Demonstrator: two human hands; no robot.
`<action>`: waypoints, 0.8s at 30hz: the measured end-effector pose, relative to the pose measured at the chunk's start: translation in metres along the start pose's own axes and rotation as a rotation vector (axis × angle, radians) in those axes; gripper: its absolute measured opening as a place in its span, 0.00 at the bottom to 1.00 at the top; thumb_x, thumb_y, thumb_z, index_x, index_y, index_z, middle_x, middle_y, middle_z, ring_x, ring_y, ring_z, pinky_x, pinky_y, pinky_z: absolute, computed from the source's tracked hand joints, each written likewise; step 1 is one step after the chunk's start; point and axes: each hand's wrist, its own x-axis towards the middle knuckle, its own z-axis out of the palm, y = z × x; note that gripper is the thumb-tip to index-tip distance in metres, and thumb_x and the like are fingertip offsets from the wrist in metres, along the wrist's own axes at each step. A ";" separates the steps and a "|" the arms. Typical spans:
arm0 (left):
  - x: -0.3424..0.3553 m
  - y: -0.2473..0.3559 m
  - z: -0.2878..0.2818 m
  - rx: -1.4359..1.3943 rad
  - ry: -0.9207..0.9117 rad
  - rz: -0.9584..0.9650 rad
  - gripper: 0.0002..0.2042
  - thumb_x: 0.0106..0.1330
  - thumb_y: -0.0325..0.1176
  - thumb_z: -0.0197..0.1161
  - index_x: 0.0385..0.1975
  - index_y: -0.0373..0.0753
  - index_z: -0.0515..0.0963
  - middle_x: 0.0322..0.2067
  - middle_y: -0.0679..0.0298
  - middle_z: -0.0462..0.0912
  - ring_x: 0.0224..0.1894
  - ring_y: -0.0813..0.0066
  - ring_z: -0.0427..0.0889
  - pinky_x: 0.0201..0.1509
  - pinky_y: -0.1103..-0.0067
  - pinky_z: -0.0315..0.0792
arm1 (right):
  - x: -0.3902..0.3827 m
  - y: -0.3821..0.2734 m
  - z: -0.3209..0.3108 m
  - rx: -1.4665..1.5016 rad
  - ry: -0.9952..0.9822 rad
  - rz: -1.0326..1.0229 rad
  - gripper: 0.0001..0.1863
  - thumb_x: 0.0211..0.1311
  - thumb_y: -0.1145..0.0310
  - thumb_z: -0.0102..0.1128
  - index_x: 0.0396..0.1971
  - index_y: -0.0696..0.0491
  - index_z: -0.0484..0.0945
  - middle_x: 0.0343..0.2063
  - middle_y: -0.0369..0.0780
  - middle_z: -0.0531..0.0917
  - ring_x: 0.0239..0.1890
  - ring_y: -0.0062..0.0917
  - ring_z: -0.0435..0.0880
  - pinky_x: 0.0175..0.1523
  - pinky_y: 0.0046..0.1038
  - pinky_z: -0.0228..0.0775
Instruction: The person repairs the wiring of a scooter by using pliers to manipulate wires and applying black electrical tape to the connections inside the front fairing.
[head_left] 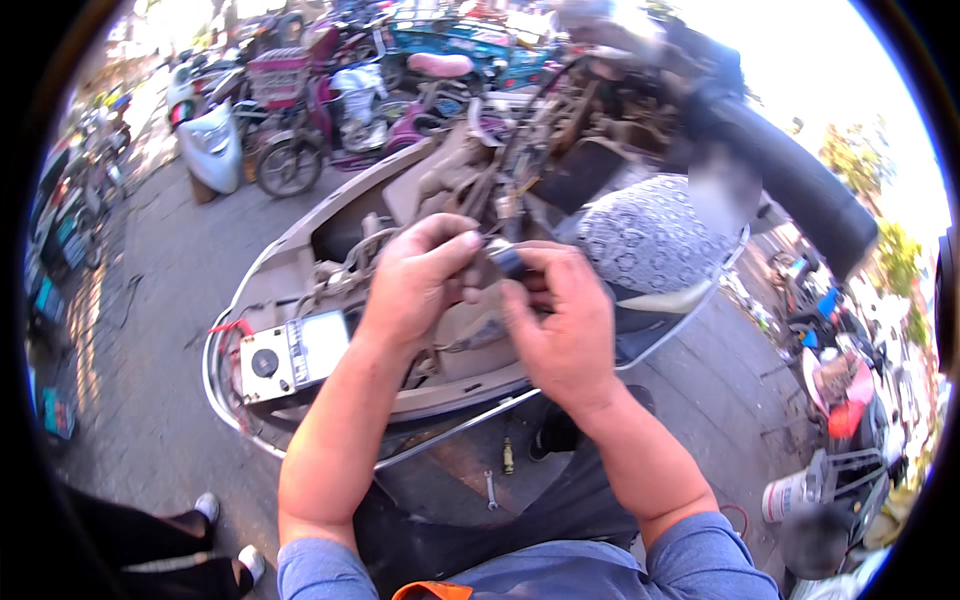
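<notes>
Both my hands meet over the opened body of a scooter (440, 395), above its exposed wires (360, 250). Between the thumb and fingers of my right hand (565, 325) is a small dark roll (508, 263), which looks like black tape. My left hand (420, 280) is closed in a pinch just left of the roll; what its fingertips hold is too blurred to make out. An analog multimeter (318, 345) with a black dial lies on the scooter body beyond my left forearm, with a red lead (235, 327) at its edge.
A patterned seat cover (650, 235) and a blurred black handlebar grip (790, 170) are at the right. On the ground near me lie a spanner (490, 490) and a yellow-handled tool (508, 456). Someone's shoes (250, 562) show lower left. Parked bikes (290, 165) stand behind; a white bucket (785, 497) stands right.
</notes>
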 end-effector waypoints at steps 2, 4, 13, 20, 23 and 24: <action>-0.005 0.003 0.010 0.269 0.055 0.140 0.06 0.79 0.30 0.67 0.49 0.36 0.81 0.34 0.68 0.83 0.31 0.83 0.81 0.32 0.82 0.81 | 0.001 -0.003 -0.005 0.028 0.008 0.014 0.16 0.69 0.74 0.72 0.53 0.59 0.81 0.48 0.46 0.84 0.42 0.34 0.91 0.46 0.33 0.88; -0.006 0.001 0.010 0.378 0.017 0.299 0.04 0.81 0.27 0.65 0.48 0.35 0.81 0.31 0.69 0.83 0.28 0.85 0.79 0.32 0.84 0.78 | 0.008 -0.010 -0.011 0.076 -0.008 0.044 0.15 0.69 0.72 0.72 0.51 0.58 0.80 0.44 0.44 0.82 0.41 0.33 0.91 0.44 0.33 0.87; -0.008 -0.025 0.020 0.520 0.163 0.583 0.03 0.85 0.27 0.60 0.47 0.34 0.79 0.30 0.71 0.80 0.28 0.88 0.78 0.34 0.86 0.75 | 0.082 -0.015 -0.015 -0.260 -0.089 -0.081 0.21 0.73 0.53 0.68 0.39 0.59 0.79 0.33 0.50 0.88 0.37 0.49 0.91 0.42 0.47 0.83; -0.017 -0.012 0.035 1.143 0.285 0.792 0.02 0.77 0.23 0.65 0.40 0.32 0.80 0.30 0.60 0.82 0.29 0.69 0.80 0.35 0.72 0.74 | 0.104 -0.021 0.001 -0.373 -0.104 -0.013 0.25 0.74 0.46 0.68 0.33 0.56 0.79 0.25 0.49 0.89 0.33 0.47 0.93 0.38 0.49 0.83; -0.018 -0.010 0.036 1.308 0.317 0.869 0.04 0.72 0.23 0.67 0.40 0.31 0.80 0.35 0.55 0.83 0.36 0.57 0.82 0.41 0.65 0.75 | 0.104 -0.006 0.015 -0.393 -0.050 -0.127 0.22 0.75 0.50 0.67 0.34 0.55 0.80 0.26 0.46 0.88 0.33 0.46 0.92 0.37 0.47 0.82; -0.019 -0.009 0.034 1.335 0.335 0.837 0.05 0.71 0.23 0.68 0.41 0.30 0.80 0.38 0.53 0.83 0.39 0.55 0.81 0.44 0.64 0.75 | 0.097 -0.001 0.017 -0.389 -0.034 -0.178 0.20 0.75 0.52 0.67 0.36 0.56 0.81 0.28 0.45 0.88 0.34 0.45 0.92 0.38 0.46 0.82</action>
